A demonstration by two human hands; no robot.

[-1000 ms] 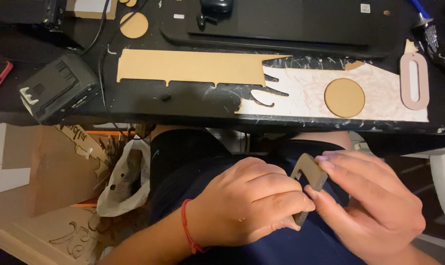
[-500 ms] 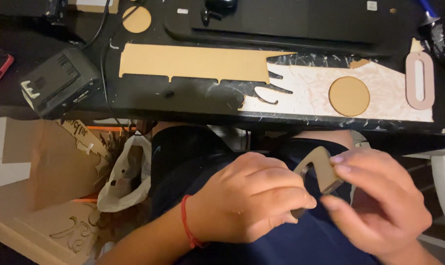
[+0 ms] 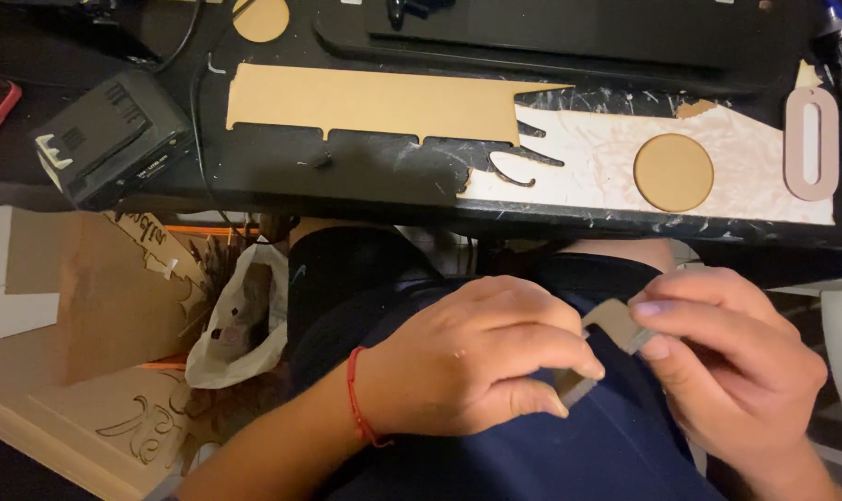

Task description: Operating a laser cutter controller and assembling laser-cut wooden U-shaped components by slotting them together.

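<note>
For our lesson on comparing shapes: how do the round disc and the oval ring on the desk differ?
The disc is a solid circle; the ring is a long oval with a slot through its middle. The disc is tan, the ring pinkish. The disc sits within the pale sheet; the ring lies at its right end. Both are flat cut-outs.

small cut piece (image 3: 616,325): grey-tan, plain, paler along its edge
wrist cord (image 3: 358,394): red, thin
lap cloth (image 3: 588,445): dark navy, no pattern
table (image 3: 365,167): black, flecked with white scratches and paint marks
long strip (image 3: 365,97): plain tan, notched lower edge
sheet with cut-outs (image 3: 588,158): pale cream, faint swirled pattern
round disc (image 3: 673,173): tan, set in the cream sheet
oval ring (image 3: 810,144): dusty pink
box-shaped device (image 3: 115,139): black with white marks
plastic bag (image 3: 240,325): white, translucent
boards on the floor (image 3: 96,306): brown cardboard tone, dark cut lettering
</note>
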